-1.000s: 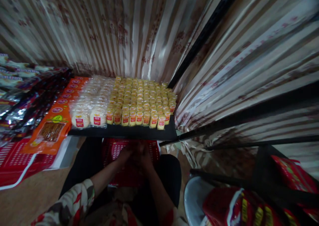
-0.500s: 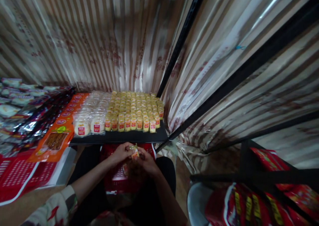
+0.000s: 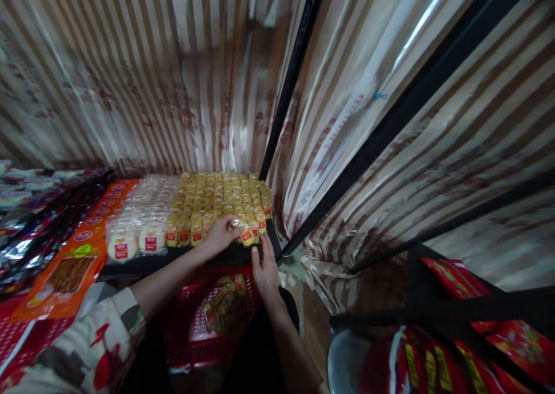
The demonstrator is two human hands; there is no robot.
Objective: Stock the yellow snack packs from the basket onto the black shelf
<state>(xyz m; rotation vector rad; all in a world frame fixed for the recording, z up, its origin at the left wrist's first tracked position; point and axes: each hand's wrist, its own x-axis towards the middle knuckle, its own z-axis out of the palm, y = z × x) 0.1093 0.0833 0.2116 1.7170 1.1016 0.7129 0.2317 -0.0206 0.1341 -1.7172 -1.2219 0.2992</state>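
My left hand (image 3: 222, 234) pinches a small yellow snack packet (image 3: 246, 235) with a red label, at the front right of many like packets (image 3: 208, 200) standing in rows on the black shelf (image 3: 143, 265). At the shelf's front edge my right hand (image 3: 265, 267) has its fingers stretched out, close to the packet and holding nothing. Below the shelf, on my lap, is a red basket (image 3: 191, 324). Several loose yellow packets (image 3: 225, 307) lie in it.
Left of the rows stand white round snack packets (image 3: 130, 232), then orange bags (image 3: 69, 272) and dark shiny packets. A red basket (image 3: 26, 336) is at the lower left. Black metal bars (image 3: 347, 191) slant across the right, above red bags (image 3: 420, 359). Striped curtain (image 3: 195, 81) hangs behind.
Both hands have moved from over my lap up to the shelf's front edge. The packet both held is now at the front row in my left hand; my right hand has let go.
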